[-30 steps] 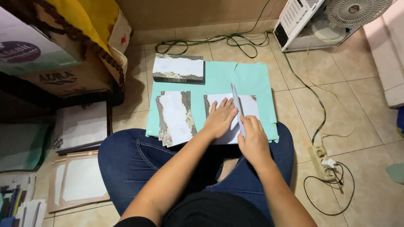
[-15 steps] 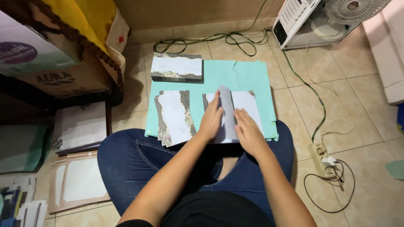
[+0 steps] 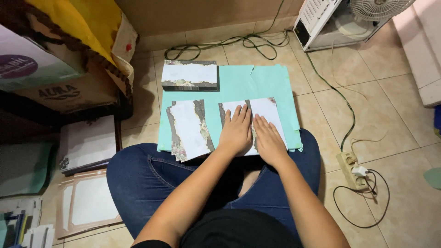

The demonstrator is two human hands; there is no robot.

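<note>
Home room used as craft corner. Beige tiled floor point(image 3: 376, 105); cardboard boxes point(image 3: 50, 69) far left, paper stacks point(image 3: 87, 142) near left, fan point(image 3: 376, 7) and power strip point(image 3: 351, 170) with cables right.

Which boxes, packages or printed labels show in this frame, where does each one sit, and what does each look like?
Cardboard box: far left on the floor, brown, dark print on its side.
White box: above it, a round purple label and a teal band.
Flat printed box: on the teal mat's top-left corner, rectangular, white centre, dark floral edges.
No screens or signs.
</note>
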